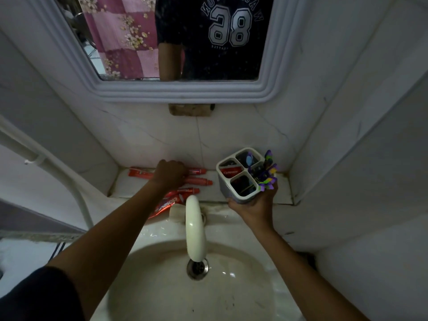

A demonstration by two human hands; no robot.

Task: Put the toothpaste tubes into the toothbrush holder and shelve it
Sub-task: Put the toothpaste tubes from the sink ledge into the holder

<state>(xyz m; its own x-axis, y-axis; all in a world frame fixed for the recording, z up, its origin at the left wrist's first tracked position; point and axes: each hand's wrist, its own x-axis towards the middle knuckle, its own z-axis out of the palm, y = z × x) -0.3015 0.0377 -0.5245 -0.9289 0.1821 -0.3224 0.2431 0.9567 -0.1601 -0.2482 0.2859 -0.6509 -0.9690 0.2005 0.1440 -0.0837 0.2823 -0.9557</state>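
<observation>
We see a white basin (pixel 162 286) below us, its metal drain (pixel 197 268) partly hidden under the cream spout of the tap (pixel 194 228), which rises from the basin's back edge. Behind that edge runs a pale ledge (pixel 283 188) against the marble-patterned wall. A mirror with a moulded white frame (pixel 185 92) hangs above; it reflects a pink flowered cloth (pixel 122 35). A white pipe (pixel 46 165) curves down at the left.

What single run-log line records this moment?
left hand: on shelf toothpaste tubes | right hand: holding toothbrush holder | one tube in holder | not yet shelved
</observation>
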